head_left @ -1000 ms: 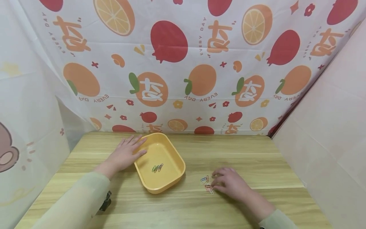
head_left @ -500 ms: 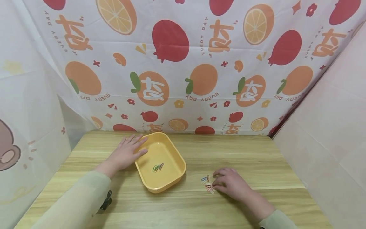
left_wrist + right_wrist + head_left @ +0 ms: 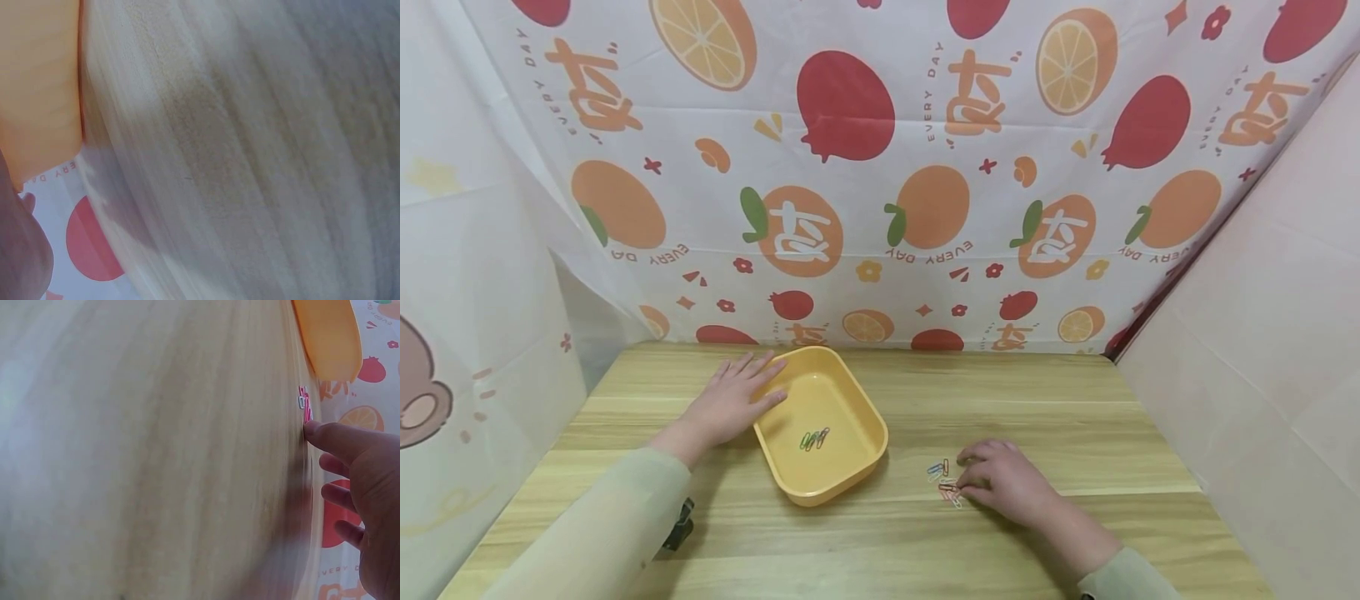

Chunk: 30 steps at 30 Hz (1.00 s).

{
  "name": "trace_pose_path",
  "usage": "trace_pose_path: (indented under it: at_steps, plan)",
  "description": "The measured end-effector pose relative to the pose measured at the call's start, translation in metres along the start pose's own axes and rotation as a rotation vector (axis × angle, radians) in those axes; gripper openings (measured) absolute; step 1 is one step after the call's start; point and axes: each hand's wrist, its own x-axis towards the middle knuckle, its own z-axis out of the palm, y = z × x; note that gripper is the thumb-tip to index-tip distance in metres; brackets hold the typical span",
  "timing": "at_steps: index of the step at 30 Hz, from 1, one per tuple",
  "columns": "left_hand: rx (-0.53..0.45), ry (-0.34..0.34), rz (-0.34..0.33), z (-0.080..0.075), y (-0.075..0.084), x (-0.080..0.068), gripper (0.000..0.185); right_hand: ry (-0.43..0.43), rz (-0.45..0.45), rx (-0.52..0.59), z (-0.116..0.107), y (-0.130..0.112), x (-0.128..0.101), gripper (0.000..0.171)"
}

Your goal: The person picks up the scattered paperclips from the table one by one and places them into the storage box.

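Both hands rest on the wooden tabletop (image 3: 1045, 408): the left hand (image 3: 726, 404) lies flat, fingers straight, against the yellow tray (image 3: 857, 408), holding nothing. Between the hands, inside the tray, lie a few paper clips (image 3: 814, 439). Right hand (image 3: 1000, 483) has loosely bent fingers touching the loose paper clips (image 3: 943, 482) at its fingertips; I cannot tell whether it pinches one.

Between my two grips stands the yellow tray (image 3: 850, 475), its raised wall the one obstacle on the desk (image 3: 1037, 400). My left grip (image 3: 726, 408) lies flat against its left rim. Bare wood runs open between the tray and the loose paper clips (image 3: 943, 482) at my right grip (image 3: 1003, 483). The fruit-print curtain (image 3: 880, 208) closes the back, a pink panel (image 3: 1262, 333) the right.
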Motion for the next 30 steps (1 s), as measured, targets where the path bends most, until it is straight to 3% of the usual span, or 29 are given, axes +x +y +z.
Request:
trace_pose_path:
  at_steps: [12,20,30]
  plan:
    - [0.001,0.002,0.003,0.0004,-0.0021,0.0017,0.071,-0.03,0.036,0.03,-0.0022,-0.0037,0.0018,0.009]
    - [0.003,0.005,0.004,0.0008,-0.003,0.0024,0.07,-0.009,-0.032,-0.015,-0.0042,-0.0068,0.003,0.012]
    - [0.011,0.005,0.002,-0.0001,-0.0019,0.0018,0.066,-0.038,-0.053,-0.058,-0.0079,-0.0096,0.0035,0.007]
